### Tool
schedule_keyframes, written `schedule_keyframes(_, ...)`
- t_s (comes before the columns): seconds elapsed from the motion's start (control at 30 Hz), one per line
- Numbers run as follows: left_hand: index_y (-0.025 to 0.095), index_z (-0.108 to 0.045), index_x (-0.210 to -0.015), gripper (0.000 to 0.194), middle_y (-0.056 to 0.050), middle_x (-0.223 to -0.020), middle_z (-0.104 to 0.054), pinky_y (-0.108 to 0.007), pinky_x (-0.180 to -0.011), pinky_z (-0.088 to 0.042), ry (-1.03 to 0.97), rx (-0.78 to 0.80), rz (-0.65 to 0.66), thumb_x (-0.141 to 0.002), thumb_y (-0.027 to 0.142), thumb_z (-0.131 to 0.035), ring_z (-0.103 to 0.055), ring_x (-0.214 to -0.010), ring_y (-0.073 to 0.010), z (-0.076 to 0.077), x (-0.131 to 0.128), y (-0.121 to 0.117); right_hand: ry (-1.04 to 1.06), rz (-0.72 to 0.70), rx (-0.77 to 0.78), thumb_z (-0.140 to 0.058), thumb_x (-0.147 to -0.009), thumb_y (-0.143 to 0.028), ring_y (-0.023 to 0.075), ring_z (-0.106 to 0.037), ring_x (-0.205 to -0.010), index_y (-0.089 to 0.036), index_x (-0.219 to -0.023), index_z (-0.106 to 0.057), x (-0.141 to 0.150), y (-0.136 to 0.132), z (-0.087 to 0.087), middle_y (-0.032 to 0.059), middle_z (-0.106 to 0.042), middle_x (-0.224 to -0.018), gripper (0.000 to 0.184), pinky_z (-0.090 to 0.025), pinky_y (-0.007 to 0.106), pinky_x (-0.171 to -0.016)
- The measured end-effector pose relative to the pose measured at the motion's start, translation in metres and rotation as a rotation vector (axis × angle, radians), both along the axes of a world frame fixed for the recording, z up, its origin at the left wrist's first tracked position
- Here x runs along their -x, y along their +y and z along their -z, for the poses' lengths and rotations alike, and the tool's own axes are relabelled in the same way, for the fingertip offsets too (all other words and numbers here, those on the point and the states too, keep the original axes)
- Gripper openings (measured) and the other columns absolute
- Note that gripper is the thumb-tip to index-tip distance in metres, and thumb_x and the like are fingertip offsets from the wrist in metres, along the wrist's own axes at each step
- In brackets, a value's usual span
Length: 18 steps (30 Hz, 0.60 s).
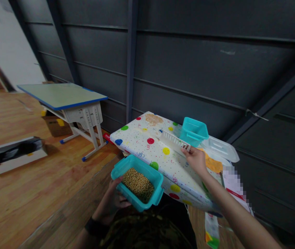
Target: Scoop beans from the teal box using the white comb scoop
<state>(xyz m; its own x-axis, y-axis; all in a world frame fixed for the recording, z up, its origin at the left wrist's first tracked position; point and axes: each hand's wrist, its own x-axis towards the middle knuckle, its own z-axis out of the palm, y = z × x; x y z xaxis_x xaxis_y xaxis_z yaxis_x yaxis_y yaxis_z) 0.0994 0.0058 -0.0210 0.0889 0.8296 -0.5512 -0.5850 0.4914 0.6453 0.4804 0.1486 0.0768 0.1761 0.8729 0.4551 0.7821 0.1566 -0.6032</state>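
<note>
My left hand (pixel 116 195) grips the near left side of a turquoise plastic box (pixel 157 178) in front of the table's near edge. Tan dried beans (pixel 138 183) lie inside this box. Over the table, my right hand (pixel 195 159) is closed on one end of a white slotted plastic tray (pixel 173 141), which points away to the left. Its underside is hidden, so I cannot tell whether it touches the cloth. Just behind the tray stands a second turquoise box (pixel 195 130). A patch of small pale grains (pixel 154 119) is spread near the table's far left corner.
A cloth with coloured dots (pixel 134 138) covers the table. At its right lie a clear plastic lid (pixel 222 148) and an orange cloth (pixel 213 164). A school desk (pixel 64 95) and an open white box (pixel 15 162) stand at left. Dark wall panels (pixel 189 58) rise behind.
</note>
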Motion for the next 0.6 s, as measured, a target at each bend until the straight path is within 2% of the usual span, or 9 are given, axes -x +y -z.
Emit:
schedule_keyframes(0.1,0.035,-0.047,-0.167,0.108,-0.016,-0.136,-0.081,-0.059,-0.092,-0.069,0.04,-0.009,-0.001,-0.077,0.067,-0.097,-0.088,-0.099,-0.04,-0.006,-0.003,-0.001,0.016,0.015,-0.023,-0.061,-0.089,-0.078,0.024,-0.058,-0.056,-0.027,-0.062,-0.061,0.002,-0.016,0.0,0.0075,-0.066,-0.058,0.057,-0.036,0.035,-0.059)
schedule_keyframes(0.23,0.035,-0.047,-0.162,0.097,-0.015,-0.134,-0.081,-0.06,-0.093,-0.07,0.053,-0.001,0.013,-0.082,0.069,-0.091,-0.088,-0.102,-0.0408,-0.012,-0.005,0.001,0.032,0.002,-0.053,-0.057,-0.089,-0.086,0.0206,-0.05,-0.052,-0.03,-0.058,-0.052,0.012,-0.029,-0.002,0.0042,-0.056,-0.052,0.065,-0.035,0.034,-0.058)
schedule_keyframes(0.37,0.035,-0.042,-0.168,0.107,-0.016,-0.134,-0.079,-0.061,-0.093,-0.069,0.046,-0.003,0.021,-0.079,0.064,-0.094,-0.086,-0.102,-0.0422,-0.011,-0.004,0.002,0.034,-0.021,-0.061,-0.054,-0.09,-0.091,0.0186,-0.044,-0.052,-0.031,-0.056,-0.043,0.024,-0.027,-0.006,0.0025,-0.051,-0.05,0.069,-0.034,0.034,-0.058)
schedule_keyframes(0.47,0.033,-0.042,-0.17,0.112,-0.018,-0.139,-0.075,-0.059,-0.095,-0.068,0.048,-0.063,-0.001,-0.076,0.062,-0.096,-0.085,-0.107,-0.0424,-0.008,-0.003,0.001,0.037,-0.04,-0.053,-0.054,-0.091,-0.091,0.0184,-0.043,-0.053,-0.031,-0.058,-0.045,0.032,-0.025,-0.004,0.0024,-0.052,-0.051,0.069,-0.033,0.034,-0.058)
schedule_keyframes(0.6,0.032,-0.048,-0.165,0.103,-0.018,-0.145,-0.075,-0.059,-0.096,-0.066,0.049,-0.058,-0.007,-0.078,0.064,-0.094,-0.082,-0.118,-0.0485,-0.012,-0.001,-0.001,0.054,-0.125,0.008,-0.06,-0.092,-0.085,0.0193,-0.048,-0.055,-0.028,-0.061,-0.055,0.035,-0.029,0.004,0.0026,-0.056,-0.053,0.065,-0.034,0.033,-0.058)
